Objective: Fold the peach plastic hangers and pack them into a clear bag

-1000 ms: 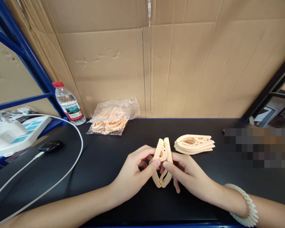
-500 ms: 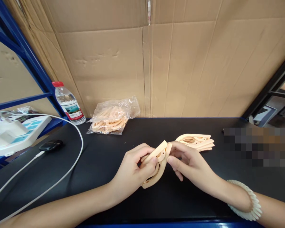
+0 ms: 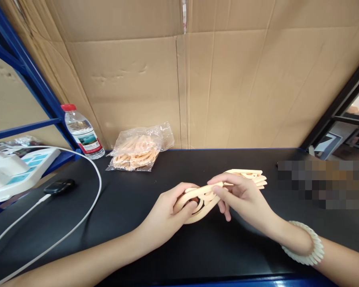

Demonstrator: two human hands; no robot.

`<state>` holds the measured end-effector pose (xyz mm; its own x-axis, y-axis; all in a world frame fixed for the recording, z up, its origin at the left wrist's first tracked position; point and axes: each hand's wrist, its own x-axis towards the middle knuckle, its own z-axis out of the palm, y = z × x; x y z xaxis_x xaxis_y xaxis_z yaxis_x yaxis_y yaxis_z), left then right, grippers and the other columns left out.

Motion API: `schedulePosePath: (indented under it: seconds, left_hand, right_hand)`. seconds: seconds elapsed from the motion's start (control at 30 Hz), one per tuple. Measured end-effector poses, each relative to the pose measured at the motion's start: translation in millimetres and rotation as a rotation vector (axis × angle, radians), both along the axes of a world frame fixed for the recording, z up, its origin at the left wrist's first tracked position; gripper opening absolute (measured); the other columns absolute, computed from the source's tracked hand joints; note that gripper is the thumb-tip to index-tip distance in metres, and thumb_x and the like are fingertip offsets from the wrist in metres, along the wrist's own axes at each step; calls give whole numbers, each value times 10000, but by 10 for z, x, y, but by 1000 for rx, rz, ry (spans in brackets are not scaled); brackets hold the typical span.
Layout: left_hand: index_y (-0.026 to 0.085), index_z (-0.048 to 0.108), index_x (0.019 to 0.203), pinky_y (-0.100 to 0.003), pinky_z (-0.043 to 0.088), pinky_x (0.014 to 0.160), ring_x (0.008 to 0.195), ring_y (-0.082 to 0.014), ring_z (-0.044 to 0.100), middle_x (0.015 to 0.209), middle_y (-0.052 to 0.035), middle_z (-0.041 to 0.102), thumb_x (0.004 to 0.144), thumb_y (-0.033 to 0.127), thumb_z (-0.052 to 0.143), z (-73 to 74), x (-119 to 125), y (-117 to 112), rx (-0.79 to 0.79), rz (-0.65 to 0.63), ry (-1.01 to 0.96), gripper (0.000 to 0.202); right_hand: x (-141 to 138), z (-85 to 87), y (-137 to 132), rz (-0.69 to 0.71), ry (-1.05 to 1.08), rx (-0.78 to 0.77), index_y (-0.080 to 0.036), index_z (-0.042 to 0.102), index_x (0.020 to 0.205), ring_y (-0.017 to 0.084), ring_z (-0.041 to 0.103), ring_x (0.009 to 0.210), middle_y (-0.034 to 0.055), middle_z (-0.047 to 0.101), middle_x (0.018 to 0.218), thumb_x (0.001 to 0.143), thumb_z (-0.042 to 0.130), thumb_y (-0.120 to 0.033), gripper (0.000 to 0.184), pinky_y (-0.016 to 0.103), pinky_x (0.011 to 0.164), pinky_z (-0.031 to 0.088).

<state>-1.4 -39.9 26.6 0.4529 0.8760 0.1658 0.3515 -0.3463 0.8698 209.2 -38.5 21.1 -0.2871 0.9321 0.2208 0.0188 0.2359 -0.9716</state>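
Observation:
My left hand (image 3: 175,209) is closed round the rounded end of a few large beige clothes pegs (image 3: 201,201), held just above the dark tabletop. My right hand (image 3: 237,193) pinches the other end of these pegs between thumb and fingers. How many pegs lie together there I cannot tell. Behind my right hand a small stack of like pegs (image 3: 259,177) lies on the table, partly hidden by the fingers. A clear plastic bag (image 3: 137,149) with more beige pegs in it rests at the back, left of both hands.
A water bottle (image 3: 83,133) with a red cap stands at the back left. White cable (image 3: 99,187) loops over the left side of the black tabletop (image 3: 131,191) by a small black device (image 3: 59,186). A power strip (image 3: 32,167) lies far left. Cardboard (image 3: 131,87) walls the back.
The pegs in my hands have turned from steeply tilted to nearly level, their narrow ends now to the right. My right fingers have closed on those ends.

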Motion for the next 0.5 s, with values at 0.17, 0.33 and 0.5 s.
schedulePosePath:
  seconds: [0.17,0.33,0.5]
  left_hand:
    - [168,584,1098,-240,477,491,517,-113,601,794,-6,633,867,394,588,-60,-18,113,-286,-11,-189,323]
    - [144,613,1085,-245,513,571,583,-118,605,731,-6,661,802,345,689,-51,-37,160,-264,79,-313,356]
    - [162,597,1151,-297,558,745,801,-183,689,913,-60,730,772,301,711,-34,-45,159,-253,94,-358,419]
  right_hand:
    - [147,91,160,-25,17,-81,-165,605,946,105,601,509,-21,602,610,852,640,-406,261,206,433,508]
    - [244,141,254,8,-75,-108,-142,625,896,102,599,500,10,636,640,785,704,-430,319,195,416,448]
    - [456,277,307,-65,-146,-90,-145,666,866,85,526,472,-3,614,571,724,753,-429,329,200,409,350]
